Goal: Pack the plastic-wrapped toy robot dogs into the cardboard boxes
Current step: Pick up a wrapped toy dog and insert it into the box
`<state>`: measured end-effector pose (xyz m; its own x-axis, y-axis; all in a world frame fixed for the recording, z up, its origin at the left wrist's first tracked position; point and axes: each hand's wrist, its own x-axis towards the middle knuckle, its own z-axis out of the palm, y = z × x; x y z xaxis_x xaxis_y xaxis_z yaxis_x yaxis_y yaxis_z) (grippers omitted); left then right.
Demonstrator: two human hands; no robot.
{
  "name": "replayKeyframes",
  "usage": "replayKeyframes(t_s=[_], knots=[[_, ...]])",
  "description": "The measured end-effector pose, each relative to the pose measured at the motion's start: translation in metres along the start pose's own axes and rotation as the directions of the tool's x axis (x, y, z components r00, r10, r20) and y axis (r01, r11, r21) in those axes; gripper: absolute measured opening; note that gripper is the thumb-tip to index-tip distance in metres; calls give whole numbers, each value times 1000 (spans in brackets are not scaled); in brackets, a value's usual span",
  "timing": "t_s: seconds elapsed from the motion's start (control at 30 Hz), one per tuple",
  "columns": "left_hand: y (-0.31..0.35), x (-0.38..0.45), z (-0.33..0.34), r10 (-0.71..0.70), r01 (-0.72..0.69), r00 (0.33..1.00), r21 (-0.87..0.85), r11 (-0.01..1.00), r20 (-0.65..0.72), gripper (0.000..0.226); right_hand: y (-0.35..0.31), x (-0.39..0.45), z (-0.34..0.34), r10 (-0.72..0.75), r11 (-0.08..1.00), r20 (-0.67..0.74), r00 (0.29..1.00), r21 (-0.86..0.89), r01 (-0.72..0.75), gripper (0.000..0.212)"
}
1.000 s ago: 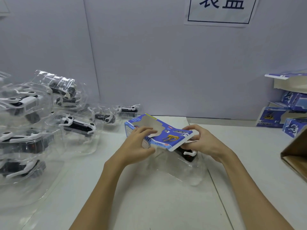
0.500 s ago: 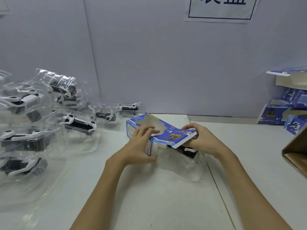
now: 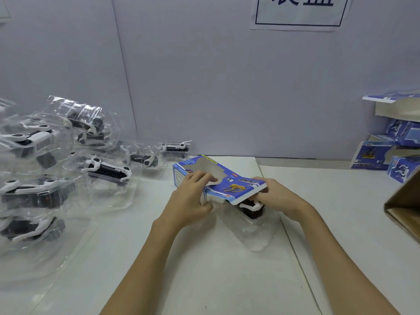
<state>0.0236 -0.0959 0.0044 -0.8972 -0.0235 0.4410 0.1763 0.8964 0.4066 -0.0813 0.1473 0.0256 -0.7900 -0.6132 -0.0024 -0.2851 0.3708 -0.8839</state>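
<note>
The left hand [image 3: 189, 198] grips the near-left corner of the blue cardboard box [image 3: 218, 178] at table [image 3: 204, 269] centre; the right hand [image 3: 278, 197] holds the plastic-wrapped toy robot dog [image 3: 252, 209], partly inserted in the box's open end.

On the white counter [image 3: 204, 280] a blue cardboard box [image 3: 218, 178] lies tilted, open end toward the person. The left hand [image 3: 191, 201] grips its near-left corner, fingers [image 3: 202, 176] curled over the top panel. The right hand [image 3: 279, 198] holds a clear plastic-wrapped toy robot dog [image 3: 252, 208] at the box's mouth, partly inside. More wrapped robot dogs [image 3: 68, 169] are heaped on the left. Printed blue boxes [image 3: 391, 148] are stacked at far right, beside a brown carton [image 3: 404, 210]. A paper sign [image 3: 297, 12] hangs on the wall.
</note>
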Motion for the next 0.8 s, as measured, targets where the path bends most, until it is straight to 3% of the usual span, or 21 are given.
replayKeyframes(t_s=[0.07, 0.13, 0.23, 0.37, 0.47, 0.53, 0.63, 0.73, 0.8], knots=[[-3, 0, 1, 7, 1, 994, -68, 998, 111, 72, 2, 3, 5, 0, 1000, -96, 995, -15, -2, 29], [-3, -1, 0, 1, 36, 969, -144, 989, 248, 102, 5, 7, 8, 0, 1000, -182, 983, 18, 3, 30], [5, -3, 6, -6, 54, 964, -173, 983, 265, 134, 6, 14, 19, 16, 992, -291, 956, 127, 22, 29], [15, -2, 17, -26, 65, 974, -166, 984, 224, 129, 2, 21, 44, 203, 914, -530, 823, 404, 35, 28], [16, 0, 18, -13, 31, 992, -138, 990, 127, 104, -1, 24, 45, 271, 879, -581, 767, 475, 49, 32], [14, 1, 15, 24, -14, 997, -143, 990, 74, 82, -3, 22, 40, 301, 834, -506, 808, 551, 34, 32], [6, 1, 9, 17, -15, 1000, -158, 987, 11, 53, -3, 14, 28, 228, 824, -244, 943, 565, -53, 24], [4, 1, 8, -53, 29, 994, -239, 971, -94, 47, 3, 10, 13, 115, 841, 27, 993, 529, -112, 34], [8, 0, 8, -105, 43, 979, -327, 944, -173, 48, 5, 7, 8, 16, 882, 115, 993, 466, -68, 35]])
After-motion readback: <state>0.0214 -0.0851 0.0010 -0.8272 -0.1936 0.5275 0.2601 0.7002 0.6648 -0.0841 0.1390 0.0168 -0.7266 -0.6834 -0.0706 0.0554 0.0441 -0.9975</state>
